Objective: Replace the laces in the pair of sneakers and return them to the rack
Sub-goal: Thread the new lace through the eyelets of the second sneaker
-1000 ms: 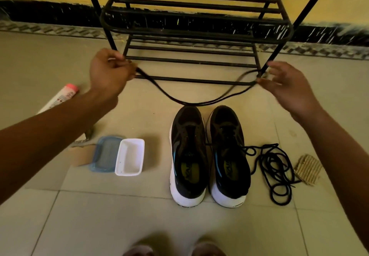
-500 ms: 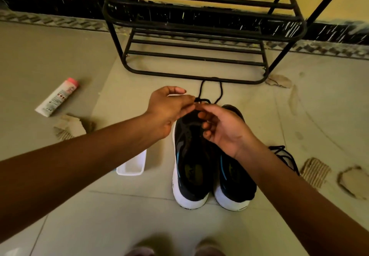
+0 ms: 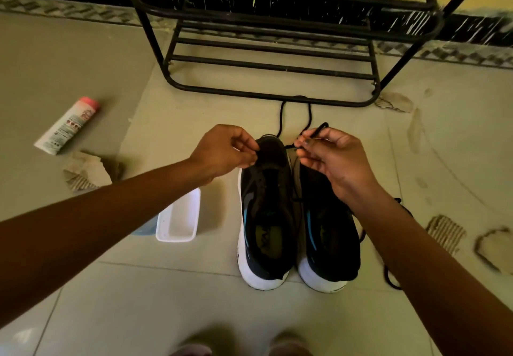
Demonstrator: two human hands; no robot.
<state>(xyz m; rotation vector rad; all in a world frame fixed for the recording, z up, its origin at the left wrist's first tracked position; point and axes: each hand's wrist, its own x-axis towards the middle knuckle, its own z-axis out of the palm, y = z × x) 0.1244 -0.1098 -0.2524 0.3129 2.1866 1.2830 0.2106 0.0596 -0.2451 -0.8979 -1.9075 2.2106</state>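
On the head view my right hand [image 3: 333, 161] pinches one end of the lace [image 3: 309, 114] and my left hand [image 3: 222, 153] seemingly pinches the other, both at the left sneaker [image 3: 266, 217] toe. The shoe runs lengthwise away from me toward the rack [image 3: 272, 64], with my left hand nearer it.

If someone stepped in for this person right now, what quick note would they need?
Left hand: its fingers seem to pinch one end of the black lace at the toe of the left sneaker.
Right hand: pinches the lace's other end.
The lace's middle loops along the floor toward the rack. The left sneaker and right sneaker stand side by side before it.
Done: no threading shows.
Left: lace both sneakers, then set them on the rack.
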